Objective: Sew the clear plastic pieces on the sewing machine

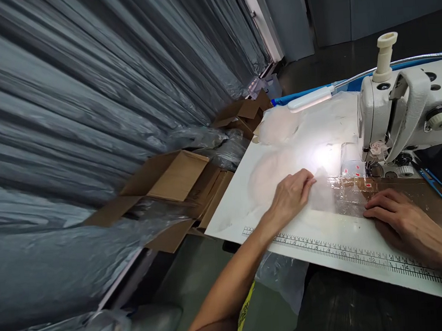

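On the white worktable (227, 217), just left of the sewing machine (370, 106), which is cut off at the right, lies a thin translucent sheet (322, 195). The left hand (290, 195) pinches its edge with closed fingertips. The right hand (398, 215) rests with bent fingers near the sheet's blurred far end; whether they grip it cannot be told, the thumb being hidden.
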`<state>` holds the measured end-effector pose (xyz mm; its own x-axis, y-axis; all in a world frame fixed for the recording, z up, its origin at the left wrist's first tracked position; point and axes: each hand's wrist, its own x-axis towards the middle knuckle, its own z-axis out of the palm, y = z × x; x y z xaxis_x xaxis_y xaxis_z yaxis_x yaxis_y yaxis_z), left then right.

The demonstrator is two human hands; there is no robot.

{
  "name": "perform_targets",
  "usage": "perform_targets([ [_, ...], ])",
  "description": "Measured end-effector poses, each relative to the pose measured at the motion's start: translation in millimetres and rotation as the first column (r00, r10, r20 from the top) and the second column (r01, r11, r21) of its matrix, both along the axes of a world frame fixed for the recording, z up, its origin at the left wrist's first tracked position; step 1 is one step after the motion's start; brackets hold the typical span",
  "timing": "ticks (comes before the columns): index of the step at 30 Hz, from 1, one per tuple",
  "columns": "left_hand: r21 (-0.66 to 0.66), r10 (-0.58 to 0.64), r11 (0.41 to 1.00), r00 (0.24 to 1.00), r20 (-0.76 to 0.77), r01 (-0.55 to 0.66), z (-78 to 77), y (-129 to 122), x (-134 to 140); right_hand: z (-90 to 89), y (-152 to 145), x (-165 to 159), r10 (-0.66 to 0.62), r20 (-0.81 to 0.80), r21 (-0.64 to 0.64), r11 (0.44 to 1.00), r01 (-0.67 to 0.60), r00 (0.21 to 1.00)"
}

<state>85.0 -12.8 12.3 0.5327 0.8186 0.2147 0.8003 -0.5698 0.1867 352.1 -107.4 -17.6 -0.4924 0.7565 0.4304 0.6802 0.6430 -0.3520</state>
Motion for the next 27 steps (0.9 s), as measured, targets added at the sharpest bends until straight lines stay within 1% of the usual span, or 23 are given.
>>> perform_targets([
  [2, 0.083, 0.039, 0.996, 0.996, -0.082, -0.033, 14.1, 12, -16, 1.0, 0, 2, -0.044, 0.014, 0.022, 0.999, 0.044, 0.999],
  [4, 0.18, 0.121, 0.979, 0.98, -0.157, -0.092, 27.6, 24, -31, 1.6, 0, 2, -0.086, 0.035, 0.052, 0.995, 0.084, 0.996],
  [6, 0.253, 0.165, 0.96, 0.971, -0.174, -0.118, 36.1, 30, -38, 1.8, -1, 3, -0.12, 0.037, 0.082, 0.99, 0.116, 0.992],
  [7, 0.258, 0.156, 0.96, 0.974, -0.167, -0.11, 37.4, 31, -37, 2.0, -1, 3, -0.133, 0.029, 0.091, 0.987, 0.13, 0.991],
  [8, 0.234, 0.121, 0.969, 0.981, -0.151, -0.084, 36.7, 29, -32, 2.2, -1, 3, -0.147, 0.017, 0.091, 0.985, 0.145, 0.989],
  [9, 0.183, 0.066, 0.982, 0.989, -0.129, -0.042, 34.1, 25, -25, 2.6, -1, 3, -0.162, 0.001, 0.088, 0.983, 0.162, 0.987],
  [10, 0.099, -0.015, 0.995, 0.994, -0.104, 0.025, 30.1, 20, -15, 3.1, -1, 4, -0.182, -0.019, 0.082, 0.98, 0.183, 0.983],
  [11, 0.003, -0.094, 0.995, 0.993, -0.07, 0.095, 25.1, 14, -5, 3.7, -1, 4, -0.203, -0.046, 0.075, 0.976, 0.206, 0.978],
  [13, -0.153, -0.186, 0.972, 0.982, -0.017, 0.181, 14.8, 1, 17, 5.4, 0, 6, -0.243, -0.112, 0.057, 0.966, 0.251, 0.963],
  [16, -0.245, -0.18, 0.951, 0.983, 0.049, 0.186, 5.9, -9, 41, 8.1, 0, 8, -0.289, -0.203, -0.01, 0.956, 0.293, 0.935],
  [18, -0.293, -0.151, 0.937, 0.976, 0.155, 0.191, 5.9, -9, 48, 9.7, 0, 8, -0.322, -0.254, -0.069, 0.947, 0.315, 0.912],
  [19, -0.34, -0.123, 0.919, 0.963, 0.238, 0.201, 7.4, -9, 50, 10.5, 1, 8, -0.335, -0.283, -0.096, 0.942, 0.322, 0.899],
  [21, -0.474, -0.009, 0.85, 0.906, 0.423, 0.23, 12.0, -9, 53, 12.5, 1, 8, -0.352, -0.342, -0.144, 0.936, 0.321, 0.871],
  [23, -0.59, 0.147, 0.759, 0.812, 0.565, 0.274, 17.9, -12, 55, 15.5, 1, 7, -0.366, -0.394, -0.211, 0.929, 0.305, 0.843],
  [24, -0.625, 0.211, 0.719, 0.762, 0.612, 0.303, 21.2, -16, 56, 17.5, 0, 7, -0.373, -0.412, -0.27, 0.921, 0.279, 0.832],
  [25, -0.649, 0.254, 0.682, 0.722, 0.643, 0.337, 24.6, -22, 58, 19.7, -2, 6, -0.37, -0.429, -0.343, 0.911, 0.23, 0.824],
  [26, -0.667, 0.283, 0.645, 0.694, 0.663, 0.374, 28.0, -29, 59, 22.0, -4, 5, -0.352, -0.451, -0.422, 0.894, 0.151, 0.82],
  [27, -0.683, 0.297, 0.603, 0.678, 0.672, 0.413, 31.3, -37, 61, 24.3, -7, 3, -0.315, -0.476, -0.494, 0.868, 0.047, 0.821],
])
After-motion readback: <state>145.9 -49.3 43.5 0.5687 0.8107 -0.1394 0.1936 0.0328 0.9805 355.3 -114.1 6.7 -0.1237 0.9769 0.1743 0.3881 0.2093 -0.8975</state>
